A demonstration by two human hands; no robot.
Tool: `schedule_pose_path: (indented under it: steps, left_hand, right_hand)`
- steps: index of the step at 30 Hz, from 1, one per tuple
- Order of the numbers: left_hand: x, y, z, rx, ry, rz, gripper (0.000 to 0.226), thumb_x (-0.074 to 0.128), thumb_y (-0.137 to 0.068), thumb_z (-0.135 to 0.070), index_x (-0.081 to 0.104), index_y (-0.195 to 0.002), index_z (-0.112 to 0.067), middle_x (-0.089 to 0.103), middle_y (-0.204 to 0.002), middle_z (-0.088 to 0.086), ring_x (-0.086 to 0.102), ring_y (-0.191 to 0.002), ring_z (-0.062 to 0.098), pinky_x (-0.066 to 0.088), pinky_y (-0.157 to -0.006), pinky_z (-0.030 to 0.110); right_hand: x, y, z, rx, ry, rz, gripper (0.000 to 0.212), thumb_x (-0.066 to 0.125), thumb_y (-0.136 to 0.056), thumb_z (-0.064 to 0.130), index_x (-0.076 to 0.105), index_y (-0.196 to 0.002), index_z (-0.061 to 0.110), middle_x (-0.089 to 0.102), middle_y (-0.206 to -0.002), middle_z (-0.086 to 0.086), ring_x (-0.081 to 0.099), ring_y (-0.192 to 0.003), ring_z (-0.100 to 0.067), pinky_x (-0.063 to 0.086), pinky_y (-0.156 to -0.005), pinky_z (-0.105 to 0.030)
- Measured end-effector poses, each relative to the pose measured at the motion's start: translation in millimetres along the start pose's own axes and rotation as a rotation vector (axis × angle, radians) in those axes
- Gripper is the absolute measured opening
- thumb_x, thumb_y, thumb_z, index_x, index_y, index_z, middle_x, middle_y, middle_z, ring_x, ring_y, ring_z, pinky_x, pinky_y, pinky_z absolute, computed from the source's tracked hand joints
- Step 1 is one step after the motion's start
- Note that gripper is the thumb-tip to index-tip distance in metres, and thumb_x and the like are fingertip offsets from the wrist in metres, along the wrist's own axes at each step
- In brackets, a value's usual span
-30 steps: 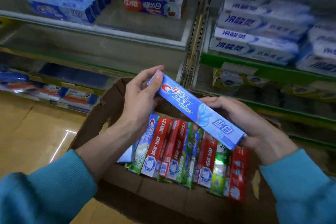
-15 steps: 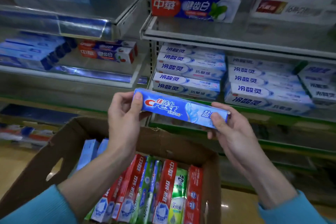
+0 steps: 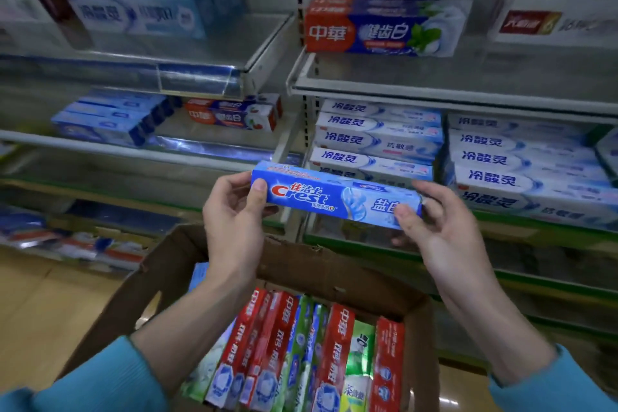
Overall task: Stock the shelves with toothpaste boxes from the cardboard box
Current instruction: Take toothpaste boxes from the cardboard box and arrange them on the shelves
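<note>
Two hands pinch one long blue cardboard Crest toothpaste box (image 3: pixel 337 199) by its ends, left hand (image 3: pixel 234 211) at the logo end, right hand (image 3: pixel 431 221) opposite. Held level above the open brown cardboard box (image 3: pixel 160 278), its long axis parallels the grey metal shelf's (image 3: pixel 434 90) front edge, beyond both grips.

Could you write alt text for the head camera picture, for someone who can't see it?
Two hands, left hand and right hand, hold a blue Crest toothpaste box level by its ends before store shelves stacked with toothpaste. Below, an open cardboard box holds more upright red and green boxes.
</note>
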State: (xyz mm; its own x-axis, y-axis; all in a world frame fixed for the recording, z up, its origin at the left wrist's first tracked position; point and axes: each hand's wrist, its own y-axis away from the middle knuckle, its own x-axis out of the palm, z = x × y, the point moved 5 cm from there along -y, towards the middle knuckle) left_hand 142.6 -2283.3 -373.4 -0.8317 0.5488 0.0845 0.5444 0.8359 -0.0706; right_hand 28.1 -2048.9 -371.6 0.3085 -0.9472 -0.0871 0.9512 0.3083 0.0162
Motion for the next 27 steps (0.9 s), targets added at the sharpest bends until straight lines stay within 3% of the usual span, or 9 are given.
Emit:
schedule_pose_path:
  steps: [2,6,8,15,20,24,27]
  left_hand:
    - [-20.0,-13.1,-5.3,0.014,0.022,-0.027,0.004,0.060,-0.100,-0.011,0.061,-0.103,-0.014,0.073,-0.101,0.007,0.071,-0.091,0.016,0.060,-0.075,0.029]
    - [-65.1,-53.2,-5.4,0.022,0.048,-0.030,0.004,0.059,-0.101,-0.009,0.059,-0.101,-0.013,0.073,-0.098,0.004,0.071,-0.090,0.015,0.059,-0.072,0.026]
    - [-90.3,-77.4,-4.6,0.030,0.050,-0.011,0.003,0.058,-0.100,-0.007,0.058,-0.102,-0.010,0.073,-0.098,0.004,0.071,-0.088,0.013,0.058,-0.071,0.025]
    - [-170.9,-137.2,-9.5,0.044,-0.061,0.097,0.009,0.060,-0.100,-0.015,0.059,-0.106,-0.009,0.074,-0.102,0.001,0.072,-0.091,0.009,0.057,-0.073,0.022]
    - [-188.6,-152.8,-13.1,0.049,-0.069,0.131,0.014,0.064,-0.096,-0.024,0.057,-0.103,-0.015,0.073,-0.102,-0.001,0.072,-0.093,0.011,0.059,-0.073,0.025]
    - [-180.2,-149.5,-11.3,0.059,-0.074,0.128,0.014,0.065,-0.096,-0.026,0.056,-0.100,-0.016,0.073,-0.097,-0.002,0.071,-0.087,0.009,0.057,-0.072,0.025]
    - [-162.3,-139.4,-11.1,0.072,-0.071,0.137,0.010,0.064,-0.097,-0.024,0.056,-0.097,-0.017,0.071,-0.095,-0.004,0.069,-0.083,0.005,0.055,-0.068,0.021]
  right_hand:
    - [25.4,-2.1,7.3,-0.019,-0.030,0.003,0.030,0.064,-0.093,0.008,0.055,-0.121,0.013,0.070,-0.112,0.001,0.068,-0.072,-0.001,0.055,-0.059,-0.019]
    - [86.4,-4.3,16.2,-0.061,-0.045,-0.027,0.022,0.065,-0.092,0.009,0.059,-0.108,0.023,0.071,-0.100,0.005,0.071,-0.082,-0.005,0.055,-0.062,-0.018]
    - [121.2,-6.1,18.0,-0.091,-0.052,-0.081,0.023,0.065,-0.092,0.006,0.058,-0.101,0.026,0.069,-0.097,0.006,0.070,-0.078,0.000,0.053,-0.061,-0.013]
    - [219.7,-12.0,23.9,-0.086,-0.041,-0.177,0.025,0.065,-0.093,0.007,0.062,-0.115,0.016,0.069,-0.101,0.006,0.069,-0.072,0.002,0.053,-0.060,-0.013]
    - [241.8,-17.2,26.2,-0.113,0.009,-0.258,0.024,0.067,-0.093,0.013,0.061,-0.116,0.017,0.069,-0.095,0.010,0.058,-0.057,0.004,0.048,-0.052,-0.011]
    - [235.6,-13.9,25.8,-0.122,0.003,-0.317,0.023,0.069,-0.091,0.014,0.063,-0.113,0.008,0.070,-0.097,0.002,0.060,-0.062,0.001,0.048,-0.053,-0.012]
    - [212.9,-9.3,24.4,-0.135,-0.008,-0.357,0.011,0.070,-0.091,0.013,0.061,-0.097,0.015,0.071,-0.094,-0.002,0.062,-0.064,-0.002,0.050,-0.055,-0.016]
